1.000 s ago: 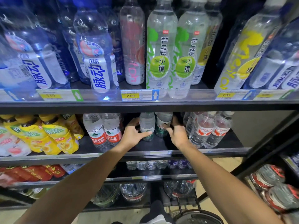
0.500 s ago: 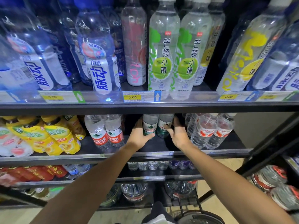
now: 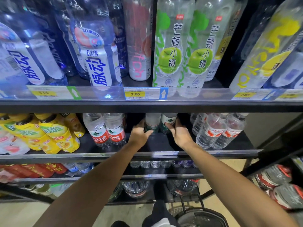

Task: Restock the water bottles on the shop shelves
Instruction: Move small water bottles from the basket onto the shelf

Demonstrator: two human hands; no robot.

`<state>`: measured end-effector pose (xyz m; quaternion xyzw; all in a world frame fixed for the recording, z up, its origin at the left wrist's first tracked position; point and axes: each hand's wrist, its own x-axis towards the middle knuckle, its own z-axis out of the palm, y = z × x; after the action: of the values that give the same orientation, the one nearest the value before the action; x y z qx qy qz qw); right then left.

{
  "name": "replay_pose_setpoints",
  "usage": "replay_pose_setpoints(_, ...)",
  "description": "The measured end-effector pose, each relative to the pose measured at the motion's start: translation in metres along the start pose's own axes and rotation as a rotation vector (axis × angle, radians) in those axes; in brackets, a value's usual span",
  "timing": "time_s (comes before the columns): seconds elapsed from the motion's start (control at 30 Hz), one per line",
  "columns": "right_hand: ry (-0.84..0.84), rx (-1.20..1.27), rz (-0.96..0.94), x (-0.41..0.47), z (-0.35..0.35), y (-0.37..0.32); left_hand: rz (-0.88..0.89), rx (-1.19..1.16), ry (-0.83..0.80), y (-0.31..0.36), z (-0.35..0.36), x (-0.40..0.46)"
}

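Two small water bottles with green labels stand side by side, deep on the second shelf (image 3: pixel 164 155): the left bottle (image 3: pixel 152 120) and the right bottle (image 3: pixel 169 120). My left hand (image 3: pixel 140 134) wraps the left bottle, fingers on its left side and thumb across its base. On the other side, my right hand (image 3: pixel 179 134) cups the right bottle, with the fingers along its right side and the thumb in front. The shelf above hides both bottles' tops.
Red-labelled water bottles (image 3: pixel 106 130) stand left of my hands, and more clear bottles (image 3: pixel 218 130) to the right. Yellow drink bottles (image 3: pixel 49 133) fill the far left. Tall flavoured-water bottles (image 3: pixel 168 46) line the upper shelf. A dark basket (image 3: pixel 200 217) sits on the floor below.
Both hands have pushed the two green-labelled bottles further back under the upper shelf. The camera has moved slightly closer to the shelves.
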<state>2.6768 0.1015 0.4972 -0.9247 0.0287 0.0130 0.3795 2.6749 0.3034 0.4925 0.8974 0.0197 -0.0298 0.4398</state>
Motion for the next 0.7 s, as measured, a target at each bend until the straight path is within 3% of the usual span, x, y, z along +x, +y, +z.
replay_pose_setpoints(0.7,0.072,0.05,-0.014,0.041,0.018,0.006,0.128,-0.04,0.106,-0.012,0.019,0.047)
